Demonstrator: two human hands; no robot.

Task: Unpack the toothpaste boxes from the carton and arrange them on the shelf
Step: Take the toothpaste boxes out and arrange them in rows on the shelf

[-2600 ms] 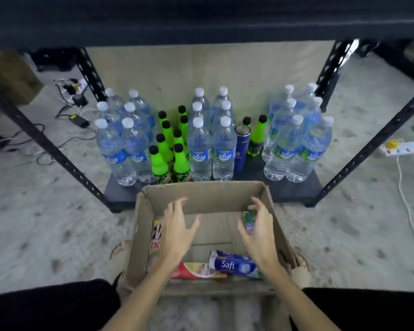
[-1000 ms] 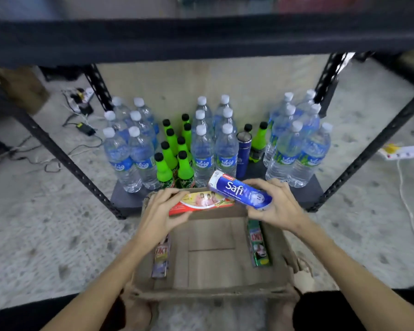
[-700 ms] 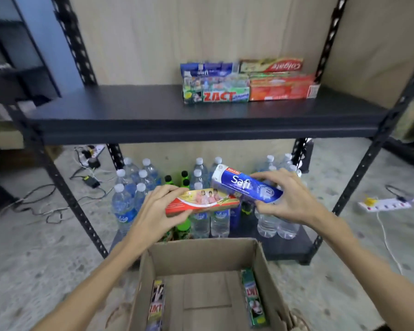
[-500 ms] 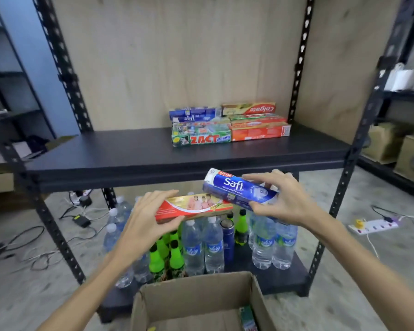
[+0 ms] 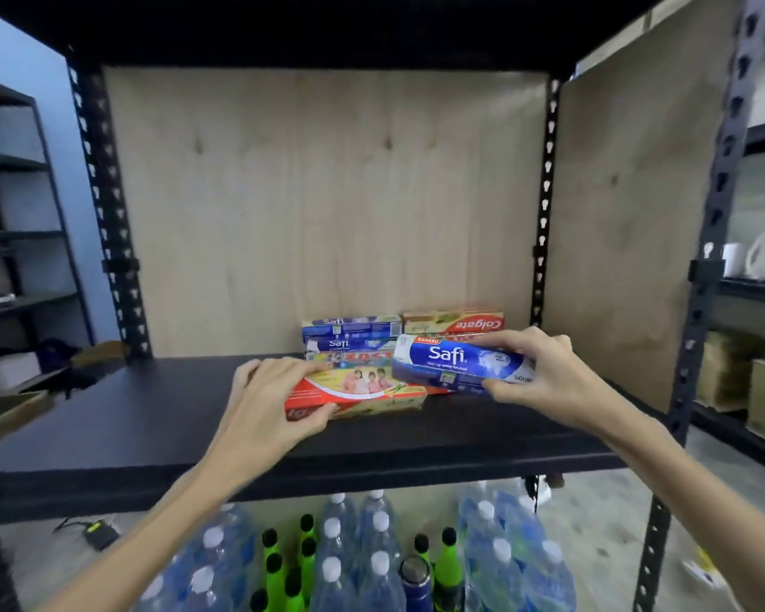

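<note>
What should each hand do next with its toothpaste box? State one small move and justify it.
Probably set the red box down first: the left hand grips it low over the shelf, just in front of the stacked boxes. The right hand holds the blue Safi box higher, so it can follow.

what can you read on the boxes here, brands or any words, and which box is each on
"Safi" and "BAHARU": blue box in the right hand.
"Safi": two stacked blue boxes at the back of the shelf.
"Colgate", upside down: back box.
Red box in the left hand: print too blurred.
</note>
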